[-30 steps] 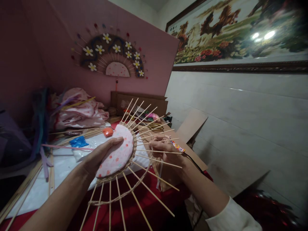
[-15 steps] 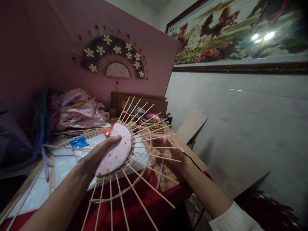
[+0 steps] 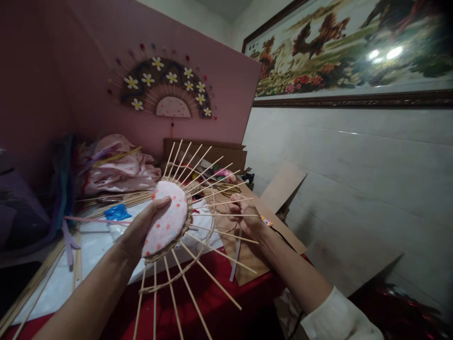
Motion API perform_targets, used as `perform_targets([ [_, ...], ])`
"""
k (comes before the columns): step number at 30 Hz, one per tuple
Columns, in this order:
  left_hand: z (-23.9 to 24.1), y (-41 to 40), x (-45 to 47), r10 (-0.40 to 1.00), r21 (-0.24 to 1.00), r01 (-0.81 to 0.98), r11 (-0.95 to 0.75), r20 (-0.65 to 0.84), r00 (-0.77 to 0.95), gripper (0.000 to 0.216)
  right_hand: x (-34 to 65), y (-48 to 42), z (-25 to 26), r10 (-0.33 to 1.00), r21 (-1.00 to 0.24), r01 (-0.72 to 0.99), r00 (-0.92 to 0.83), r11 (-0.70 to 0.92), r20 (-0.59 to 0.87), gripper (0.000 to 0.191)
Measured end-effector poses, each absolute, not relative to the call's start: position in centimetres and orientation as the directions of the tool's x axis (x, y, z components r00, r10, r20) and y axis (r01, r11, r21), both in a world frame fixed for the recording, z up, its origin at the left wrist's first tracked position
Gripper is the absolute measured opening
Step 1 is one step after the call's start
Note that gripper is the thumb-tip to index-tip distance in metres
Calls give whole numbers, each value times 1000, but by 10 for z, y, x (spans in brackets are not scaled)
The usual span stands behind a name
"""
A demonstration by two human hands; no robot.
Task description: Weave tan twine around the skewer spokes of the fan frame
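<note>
My left hand (image 3: 143, 226) grips a half-round panel (image 3: 169, 215) covered in white cloth with red dots, thumb on its face and fingers hidden behind. Thin wooden sticks (image 3: 203, 267) fan out from its curved rim, which is bound with woven twine (image 3: 189, 208). Farther out, a second arc of twine (image 3: 193, 262) runs across the sticks. Behind the tips of the right-hand sticks is my right hand (image 3: 244, 212), its fingers curled together. What they hold, if anything, cannot be made out. A beaded band circles that wrist.
A finished fan with white flowers (image 3: 172, 78) hangs on the pink board. Bundled sticks (image 3: 46, 264), a blue packet (image 3: 117, 212) and crumpled dotted cloth (image 3: 116, 165) lie on the left. Cardboard (image 3: 283, 186) leans on the tiled wall. A red cloth (image 3: 226, 302) covers the table.
The panel with its sticks has shifted slightly left in view. My right hand has drawn away from the outer twine arc toward the stick tips, and its fingers are now more curled.
</note>
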State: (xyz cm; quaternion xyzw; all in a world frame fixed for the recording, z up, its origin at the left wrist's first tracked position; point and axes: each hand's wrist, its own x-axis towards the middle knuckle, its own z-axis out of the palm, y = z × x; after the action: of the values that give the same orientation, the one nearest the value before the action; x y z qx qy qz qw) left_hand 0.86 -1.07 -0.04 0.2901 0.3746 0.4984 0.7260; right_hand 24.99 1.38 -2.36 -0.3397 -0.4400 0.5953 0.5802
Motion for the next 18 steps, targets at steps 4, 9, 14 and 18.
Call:
perform_targets([
  [4, -1, -10, 8, 962, 800, -535, 271, -205, 182, 23, 244, 32, -18, 990, -941, -332, -95, 72, 109, 28],
  [9, -4, -6, 6, 966, 792, -554, 255, -177, 190, 24, 231, 57, -13, 979, -956, -244, -80, 161, 186, 19],
  [14, -7, -4, 3, 968, 789, -561, 249, -191, 161, 24, 224, 65, -26, 961, -943, -220, -70, 248, 269, 24],
  [18, -9, -2, 4, 969, 797, -551, 247, -203, 140, 32, 229, 68, -42, 953, -943, -217, -113, 251, 279, 29],
])
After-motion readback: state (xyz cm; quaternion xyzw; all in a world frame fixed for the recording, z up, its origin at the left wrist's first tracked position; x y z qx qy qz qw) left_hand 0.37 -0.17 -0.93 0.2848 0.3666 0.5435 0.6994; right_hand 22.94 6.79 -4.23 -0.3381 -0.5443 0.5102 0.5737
